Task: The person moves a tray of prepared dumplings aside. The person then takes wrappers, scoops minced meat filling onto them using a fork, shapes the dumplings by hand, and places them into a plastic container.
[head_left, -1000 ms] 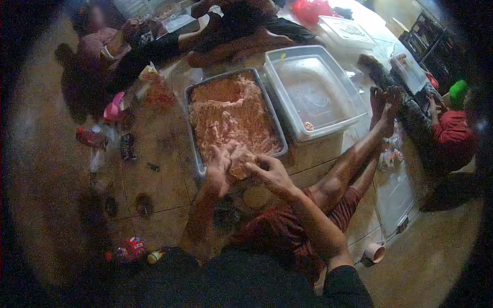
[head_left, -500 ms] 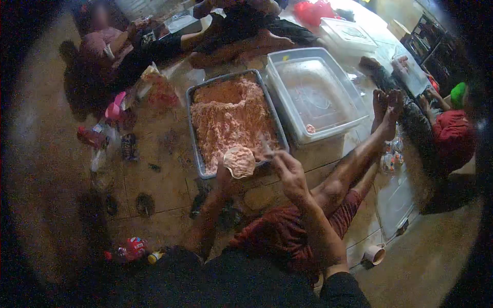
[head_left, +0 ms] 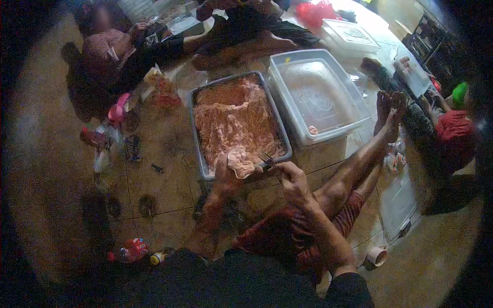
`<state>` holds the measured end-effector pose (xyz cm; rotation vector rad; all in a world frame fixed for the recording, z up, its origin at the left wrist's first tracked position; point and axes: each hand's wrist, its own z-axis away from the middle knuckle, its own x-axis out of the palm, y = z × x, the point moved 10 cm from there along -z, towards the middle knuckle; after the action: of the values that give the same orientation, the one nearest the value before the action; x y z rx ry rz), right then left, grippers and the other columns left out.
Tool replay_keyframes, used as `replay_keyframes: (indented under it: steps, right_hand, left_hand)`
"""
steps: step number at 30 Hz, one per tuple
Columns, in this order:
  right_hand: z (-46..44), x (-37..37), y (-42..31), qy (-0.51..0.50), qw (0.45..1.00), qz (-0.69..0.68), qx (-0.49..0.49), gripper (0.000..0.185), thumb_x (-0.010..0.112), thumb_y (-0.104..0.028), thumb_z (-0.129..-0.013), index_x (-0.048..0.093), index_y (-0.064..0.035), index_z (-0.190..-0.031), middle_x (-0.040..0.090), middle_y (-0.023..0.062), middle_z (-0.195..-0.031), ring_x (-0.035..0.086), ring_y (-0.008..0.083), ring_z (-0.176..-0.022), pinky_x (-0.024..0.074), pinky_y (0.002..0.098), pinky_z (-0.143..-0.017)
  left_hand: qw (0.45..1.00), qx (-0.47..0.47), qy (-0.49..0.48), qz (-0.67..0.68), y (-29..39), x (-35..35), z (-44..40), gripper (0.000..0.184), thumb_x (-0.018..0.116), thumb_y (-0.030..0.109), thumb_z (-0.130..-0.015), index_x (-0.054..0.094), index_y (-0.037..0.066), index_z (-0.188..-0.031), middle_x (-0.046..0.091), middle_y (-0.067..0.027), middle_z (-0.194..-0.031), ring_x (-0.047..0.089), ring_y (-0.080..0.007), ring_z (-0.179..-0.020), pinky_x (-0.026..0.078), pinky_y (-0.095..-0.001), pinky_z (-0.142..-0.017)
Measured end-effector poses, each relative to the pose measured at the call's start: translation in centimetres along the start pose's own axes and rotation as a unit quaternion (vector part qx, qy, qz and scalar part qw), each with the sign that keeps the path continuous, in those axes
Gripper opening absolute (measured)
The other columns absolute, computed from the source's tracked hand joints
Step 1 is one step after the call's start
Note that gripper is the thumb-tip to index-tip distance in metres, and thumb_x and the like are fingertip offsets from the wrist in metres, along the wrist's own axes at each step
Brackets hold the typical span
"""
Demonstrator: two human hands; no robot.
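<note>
In my left hand [head_left: 224, 177] is a thin pale dumpling wrapper [head_left: 239, 163] with pink minced filling on it, its edge curling over. My right hand [head_left: 294, 179] grips a fork [head_left: 267, 159], tines pointing up and left toward the wrapper. Both hands are over the near edge of a grey-rimmed tub [head_left: 193, 128] of pink minced filling [head_left: 231, 123]. The filling is scooped lower at the far end.
A clear plastic bin [head_left: 334, 134] right of the tub holds one small pink piece [head_left: 313, 130]. A mug [head_left: 377, 255] stands at lower right; red-labelled bottles [head_left: 134, 250] lie at lower left. Other people sit around, one in a red shirt [head_left: 456, 131]. My bare legs [head_left: 354, 164] stretch rightward.
The wrapper has gone from lying flat and round to bent, its edge curling. The fork, blurred before, now shows clearly beside it. The camera view has shifted slightly.
</note>
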<state>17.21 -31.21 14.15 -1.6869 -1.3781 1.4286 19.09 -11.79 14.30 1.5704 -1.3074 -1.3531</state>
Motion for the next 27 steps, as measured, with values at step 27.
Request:
replay_keyframes:
  steps: [27]
  right_hand:
    - [2.6,6.5,3.6,-0.093,0.932,-0.325,0.130,0.021,0.059,-0.003,-0.099,0.067,0.0020,-0.117,0.061,0.0021,-0.097,0.062,0.0145,-0.095,0.0499,0.0282,-0.081]
  left_hand:
    - [0.999,-0.014,0.028,-0.025,3.2,-0.9,-1.2,0.042,0.089,0.022,-0.078,0.063,0.000,-0.103,0.067,-0.0092,-0.100,0.066,-0.0198,-0.090,0.054,-0.0343,-0.080]
